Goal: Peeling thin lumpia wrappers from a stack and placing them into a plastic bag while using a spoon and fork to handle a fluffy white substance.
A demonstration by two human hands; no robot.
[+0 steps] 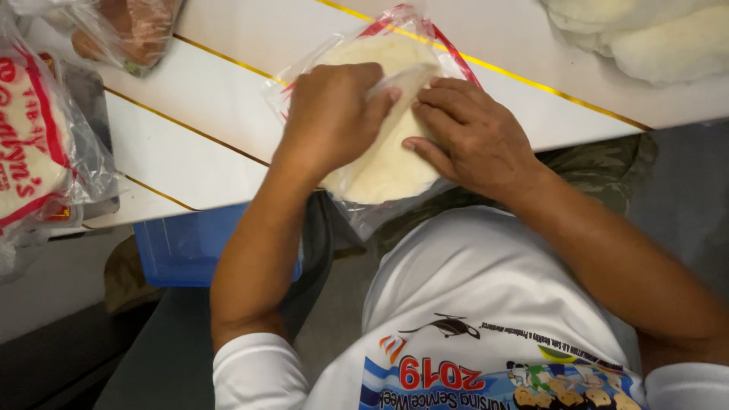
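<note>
At frame centre, a clear plastic bag (387,163) of pale flatbreads overhangs the white table (213,129) edge. The left hand (330,114) presses flat on top; the right hand (474,137) pinches the bag's film (steady, even pressure seems wise).

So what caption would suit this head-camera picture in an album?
Two hands, left and right, press on a clear bag of pale flatbreads at the table edge.

Both hands, left (330,114) and right (471,137), press bagged flatbread stack (387,163) on white table (190,129).
</note>
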